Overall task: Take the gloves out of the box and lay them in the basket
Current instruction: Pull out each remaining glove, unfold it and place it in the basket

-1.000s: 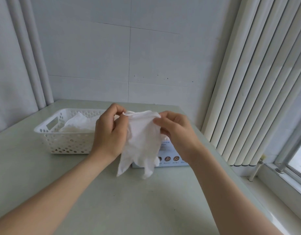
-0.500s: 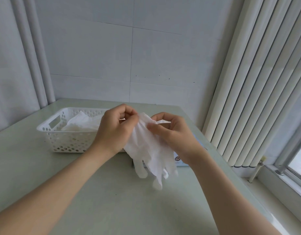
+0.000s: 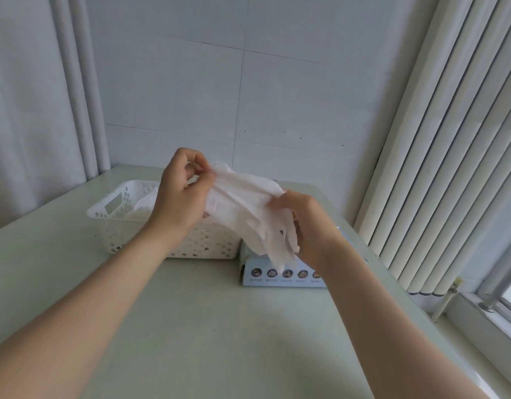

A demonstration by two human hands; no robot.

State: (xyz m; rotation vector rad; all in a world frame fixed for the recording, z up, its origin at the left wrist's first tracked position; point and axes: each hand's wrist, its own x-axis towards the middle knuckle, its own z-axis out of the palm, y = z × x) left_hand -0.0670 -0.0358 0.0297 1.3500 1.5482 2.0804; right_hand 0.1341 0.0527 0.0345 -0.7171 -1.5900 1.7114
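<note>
A thin white glove [image 3: 248, 208] is stretched in the air between both hands, above the gap between basket and box. My left hand [image 3: 182, 200] pinches its cuff at the upper left. My right hand [image 3: 306, 226] grips its finger end, lower right. The white perforated basket [image 3: 116, 223] stands on the table at the left, with more white gloves [image 3: 143, 204] lying inside. The light blue glove box [image 3: 280, 276] lies right of the basket, mostly hidden behind the glove and my right hand.
The pale green table [image 3: 205, 326] runs to a white tiled wall behind. Vertical blinds [image 3: 450, 154] hang at the right over a window sill [image 3: 484, 312]. A grey curtain [image 3: 26, 110] hangs at the left.
The glove hung down from both hands by its cuff; now it is pulled out slantwise. My right hand slid down to the finger end while my left hand rose with the cuff.
</note>
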